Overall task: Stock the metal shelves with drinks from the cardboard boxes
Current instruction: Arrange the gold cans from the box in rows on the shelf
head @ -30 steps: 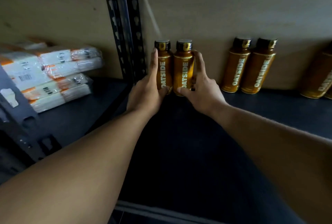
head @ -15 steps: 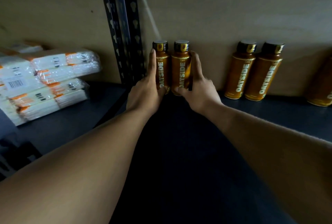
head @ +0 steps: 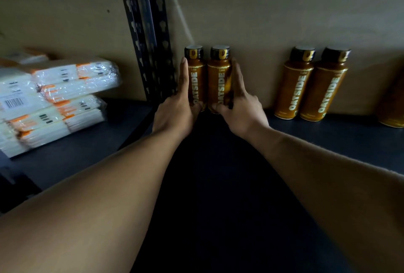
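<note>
Fingers of the left hand lie straight and pressed together, flat against the outer side of the left bottle, with the thumb touching its base at the front. The right hand mirrors this: its fingers are straight and close together along the outer side of the right bottle, thumb at the foot of that bottle. Both forearms reach forward over the dark shelf, converging on the pair, palms facing each other.

These two bottles stand upright and touching each other at the back of the shelf, against the pale back board and just beside the black slotted post.

Five amber bottles with dark caps are in view. Two are between the hands. Two more, a second pair, stand upright and touching farther right, well apart from the first. The fifth bottle is cut off by the right edge, so only part of its body shows.

On the neighbouring shelf to the left lies a stack of plastic-wrapped white and orange packets. They are blurred and run off the left edge, so their number cannot be told. The fingers on the far side of each hand are hidden, and the shelf is too dark for detail.
</note>
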